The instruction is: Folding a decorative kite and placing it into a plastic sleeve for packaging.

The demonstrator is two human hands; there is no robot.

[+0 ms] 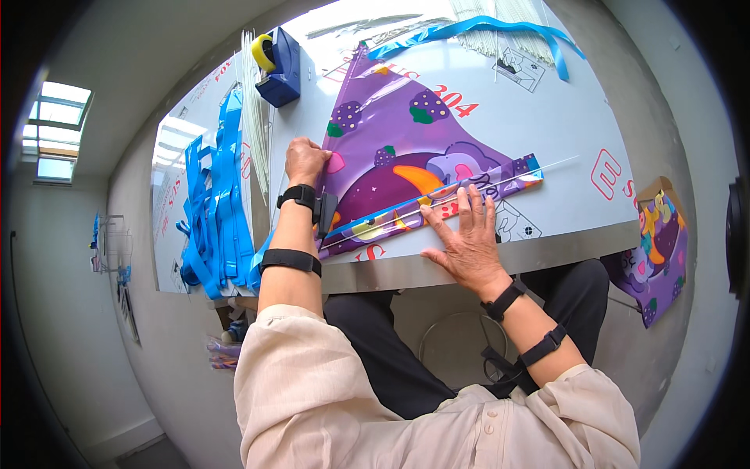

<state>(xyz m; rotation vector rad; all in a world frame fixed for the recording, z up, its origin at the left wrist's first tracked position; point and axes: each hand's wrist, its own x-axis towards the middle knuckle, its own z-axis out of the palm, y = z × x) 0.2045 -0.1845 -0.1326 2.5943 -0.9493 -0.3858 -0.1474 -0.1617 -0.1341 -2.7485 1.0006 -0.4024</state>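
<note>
A purple triangular film sheet, like a kite sail [367, 152], with a berry and cartoon print, lies on the table. Its near edge is folded over in a blue-lined strip [519, 176], and a thin white rod [558, 163] runs along this, poking out past the right corner. My left hand [306, 162] is closed at the sail's left edge, its fingertips partly hidden. Spread fingers of my right hand [469, 242] press flat on the folded edge and rod; the palm reaches over the table's front edge.
Blue film strips [226, 195] hang over the table's front left. Behind them lie thin white rods [251, 117] and a blue tape dispenser [283, 74] with yellow tape. More rods [488, 35] and a blue strip [476, 23] lie at the back. Right of the table, a box [660, 191] holds similar printed film.
</note>
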